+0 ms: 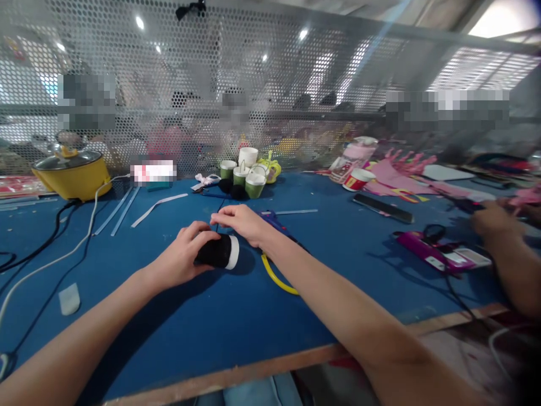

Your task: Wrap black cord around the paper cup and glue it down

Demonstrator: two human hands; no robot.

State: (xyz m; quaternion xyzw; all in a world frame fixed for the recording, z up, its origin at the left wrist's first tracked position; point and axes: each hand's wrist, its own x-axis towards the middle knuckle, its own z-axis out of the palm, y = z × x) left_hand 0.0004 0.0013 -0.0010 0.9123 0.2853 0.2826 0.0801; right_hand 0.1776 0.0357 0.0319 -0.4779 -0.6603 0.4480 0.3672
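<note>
My left hand (pixel 188 256) is wrapped around a small cup covered in black (pixel 215 252), which lies on its side with its white rim (pixel 233 252) facing right. Just above the cup, my right hand (pixel 236 220) has its thumb and fingertips pinched together at a thin black strand (pixel 217 227). Under my right forearm lie a dark blue glue gun (pixel 274 220), with a clear stick (pixel 298 212) near it, and a curved yellow piece (pixel 276 279), both partly hidden.
Green-and-white cups (pixel 256 185) stand at the back by the mesh panel. A yellow electric pot (pixel 74 172), a white cable (pixel 63 259) and strips (pixel 158 207) are left. At right are a black phone-like slab (pixel 382 208), a purple device (pixel 435 251) and another person's hand (pixel 496 220).
</note>
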